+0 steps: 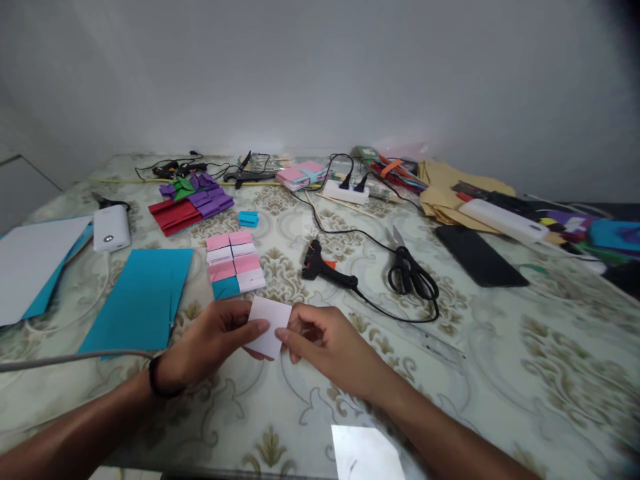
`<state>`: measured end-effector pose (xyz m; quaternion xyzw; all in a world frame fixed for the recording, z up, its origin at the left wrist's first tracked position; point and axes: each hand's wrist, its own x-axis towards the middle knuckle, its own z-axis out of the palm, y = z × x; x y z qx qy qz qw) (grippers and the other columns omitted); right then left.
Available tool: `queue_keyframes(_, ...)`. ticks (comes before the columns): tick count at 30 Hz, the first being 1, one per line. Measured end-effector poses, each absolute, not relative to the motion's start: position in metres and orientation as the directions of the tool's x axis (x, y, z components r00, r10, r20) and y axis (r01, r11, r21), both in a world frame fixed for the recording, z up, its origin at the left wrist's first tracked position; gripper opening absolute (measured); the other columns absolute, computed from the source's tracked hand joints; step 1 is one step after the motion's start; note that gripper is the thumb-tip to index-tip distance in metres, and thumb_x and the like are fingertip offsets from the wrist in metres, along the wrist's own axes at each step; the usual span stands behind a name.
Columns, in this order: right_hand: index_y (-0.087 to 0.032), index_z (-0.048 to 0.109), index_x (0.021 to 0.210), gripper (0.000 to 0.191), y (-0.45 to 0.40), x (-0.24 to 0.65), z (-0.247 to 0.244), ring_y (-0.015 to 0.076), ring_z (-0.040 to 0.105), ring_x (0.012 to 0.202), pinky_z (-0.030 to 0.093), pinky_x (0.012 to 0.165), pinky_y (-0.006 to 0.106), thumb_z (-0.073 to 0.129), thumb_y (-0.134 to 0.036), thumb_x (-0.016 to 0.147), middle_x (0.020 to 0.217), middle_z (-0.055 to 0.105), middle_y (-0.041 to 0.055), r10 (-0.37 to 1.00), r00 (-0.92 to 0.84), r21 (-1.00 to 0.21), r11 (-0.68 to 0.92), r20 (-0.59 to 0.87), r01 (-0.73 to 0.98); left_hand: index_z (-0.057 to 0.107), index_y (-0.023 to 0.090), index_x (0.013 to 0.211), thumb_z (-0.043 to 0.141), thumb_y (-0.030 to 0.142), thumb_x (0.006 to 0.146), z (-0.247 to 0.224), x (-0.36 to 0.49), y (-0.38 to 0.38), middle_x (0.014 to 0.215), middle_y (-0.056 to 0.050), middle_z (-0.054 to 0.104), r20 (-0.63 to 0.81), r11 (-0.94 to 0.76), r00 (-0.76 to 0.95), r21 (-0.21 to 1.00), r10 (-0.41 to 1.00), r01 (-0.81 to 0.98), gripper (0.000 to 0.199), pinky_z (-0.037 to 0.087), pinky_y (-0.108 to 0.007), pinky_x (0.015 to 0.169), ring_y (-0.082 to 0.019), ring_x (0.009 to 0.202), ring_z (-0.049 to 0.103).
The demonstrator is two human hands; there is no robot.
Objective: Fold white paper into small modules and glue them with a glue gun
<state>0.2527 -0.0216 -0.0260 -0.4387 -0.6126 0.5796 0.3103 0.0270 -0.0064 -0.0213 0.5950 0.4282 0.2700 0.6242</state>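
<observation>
A small white square of paper (273,315) is held between both my hands above the table. My left hand (223,337) pinches its left side, the thumb lying across its face. On the right edge, my right hand (315,333) grips it between thumb and curled fingers. Just beyond the hands lies a block of pink, white and blue folded papers (235,263). A black hot glue gun (327,265) rests on its side to the right of that block. Near it are black-handled scissors (411,270).
Blue paper sheets (137,297) and a white power bank (111,228) lie left. A phone (480,255) and a clear ruler (440,348) lie right. Behind are red and purple folded papers (190,203) and a power strip (347,192). White paper (367,453) sits at the near edge.
</observation>
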Motion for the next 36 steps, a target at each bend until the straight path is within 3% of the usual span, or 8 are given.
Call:
queue_keyframes(8, -0.02, 0.058, 0.073, 0.039, -0.024, 0.254, -0.029, 0.0147, 0.059, 0.06, 0.043, 0.056, 0.025, 0.072, -0.05, 0.094, 0.067, 0.065, 0.0002, 0.889, -0.429, -0.975, -0.079, -0.162, 0.206, 0.073, 0.014, 0.087, 0.06, 0.051, 0.101, -0.016, 0.026, -0.009, 0.08, -0.005, 0.07, -0.155, -0.007, 0.513, 0.954, 0.844, 0.301, 0.042, 0.048, -0.026, 0.062, -0.017, 0.071, 0.059)
queue_keyframes(16, -0.02, 0.062, 0.078, 0.032, -0.022, 0.256, -0.022, 0.0137, 0.055, 0.062, 0.04, 0.055, 0.023, 0.06, -0.04, 0.103, 0.067, 0.061, -0.001, 0.907, -0.418, -0.963, 0.07, -0.048, 0.262, 0.056, 0.019, 0.072, 0.054, 0.043, 0.105, -0.01, 0.024, -0.014, 0.065, 0.004, 0.051, -0.077, -0.229, 0.539, 0.848, 0.838, 0.478, 0.042, 0.028, -0.028, 0.054, -0.013, 0.06, 0.04)
queue_keyframes(22, -0.021, 0.059, 0.076, 0.029, -0.026, 0.257, -0.019, 0.0135, 0.054, 0.061, 0.034, 0.049, 0.022, 0.065, -0.036, 0.1, 0.066, 0.06, -0.0017, 0.888, -0.458, -0.963, 0.093, -0.034, 0.253, 0.053, 0.019, 0.072, 0.051, 0.039, 0.107, -0.007, 0.023, -0.016, 0.067, 0.004, 0.049, -0.054, -0.29, 0.596, 0.836, 0.801, 0.466, 0.04, 0.032, -0.027, 0.056, -0.013, 0.061, 0.041)
queue_keyframes(29, -0.02, 0.055, 0.067, 0.041, -0.025, 0.254, -0.02, 0.014, 0.055, 0.067, 0.04, 0.065, 0.027, 0.054, -0.033, 0.105, 0.069, 0.056, -0.0014, 0.871, -0.481, -0.95, 0.227, 0.1, 0.214, 0.055, 0.019, 0.073, 0.047, 0.037, 0.109, -0.002, 0.025, -0.021, 0.067, 0.003, 0.05, -0.082, -0.23, 0.62, 0.884, 0.78, 0.407, 0.041, 0.034, -0.027, 0.057, -0.013, 0.061, 0.041)
queue_keyframes(32, -0.021, 0.053, 0.069, 0.037, -0.026, 0.252, -0.02, 0.014, 0.052, 0.066, 0.038, 0.061, 0.027, 0.055, -0.033, 0.104, 0.069, 0.053, -0.002, 0.88, -0.469, -0.951, 0.208, 0.08, 0.229, 0.053, 0.02, 0.074, 0.044, 0.033, 0.109, -0.002, 0.026, -0.022, 0.071, 0.002, 0.054, -0.065, -0.219, 0.596, 0.894, 0.801, 0.391, 0.038, 0.039, -0.027, 0.062, -0.014, 0.065, 0.047)
queue_keyframes(36, -0.022, 0.046, 0.07, 0.037, -0.028, 0.249, -0.021, 0.0133, 0.047, 0.062, 0.033, 0.056, 0.026, 0.056, -0.033, 0.104, 0.066, 0.046, -0.0041, 0.885, -0.46, -0.949, 0.206, 0.076, 0.24, 0.047, 0.021, 0.071, 0.045, 0.037, 0.109, -0.003, 0.026, -0.022, 0.066, 0.004, 0.047, -0.091, -0.219, 0.642, 0.896, 0.761, 0.387, 0.041, 0.036, -0.028, 0.059, -0.014, 0.06, 0.042)
